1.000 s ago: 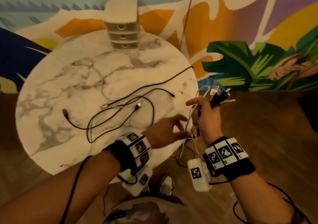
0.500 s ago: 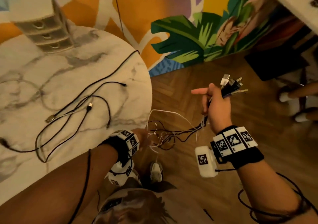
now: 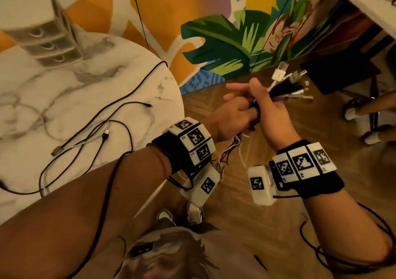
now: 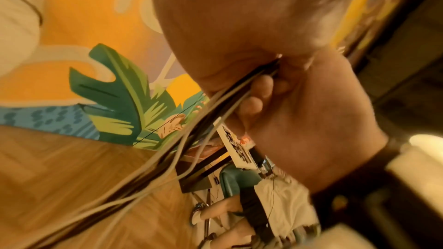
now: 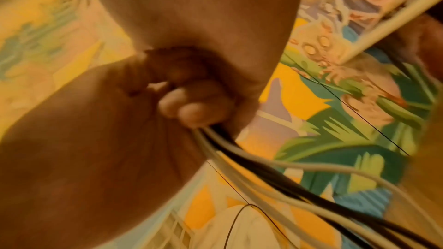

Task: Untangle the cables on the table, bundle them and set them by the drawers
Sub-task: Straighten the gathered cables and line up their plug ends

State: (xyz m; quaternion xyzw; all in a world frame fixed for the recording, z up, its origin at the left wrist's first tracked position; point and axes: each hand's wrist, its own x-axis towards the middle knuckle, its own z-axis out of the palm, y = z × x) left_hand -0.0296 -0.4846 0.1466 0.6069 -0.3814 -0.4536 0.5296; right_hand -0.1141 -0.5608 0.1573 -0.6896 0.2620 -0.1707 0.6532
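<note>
At the far left of the head view a small cream plastic set of three drawers (image 3: 46,43) stands at the back of the round white marble table (image 3: 90,81). To its right, loose black and white cables (image 3: 102,128) lie crossed over one another on the tabletop, apart from the drawers; one thin black lead runs toward the table's rim.

Right of the table, held over the wooden herringbone floor (image 3: 267,225), the left hand (image 3: 233,116) is curled around the gathered black and white cable bundle (image 3: 287,86), just below the other hand. The left wrist view shows its fingers closed over the strands, which trail down and away. Touching it on the right, the right hand (image 3: 270,109) is wrapped firmly round the same bundle, with the plug ends fanning out above its fist and at least one finger pointing straight out to the left. The right wrist view shows the curled fingertips (image 5: 191,107) pressing the strands into the palm.

The step in hand looks like combing the bundle straight. To do it well, the right hand should stay clamped near the plugs as the anchor, while the left slides down with a light grip, so snags show up and can be eased out. A hard pull would likely tighten any knot. The cables on the table remain to be collected.
</note>
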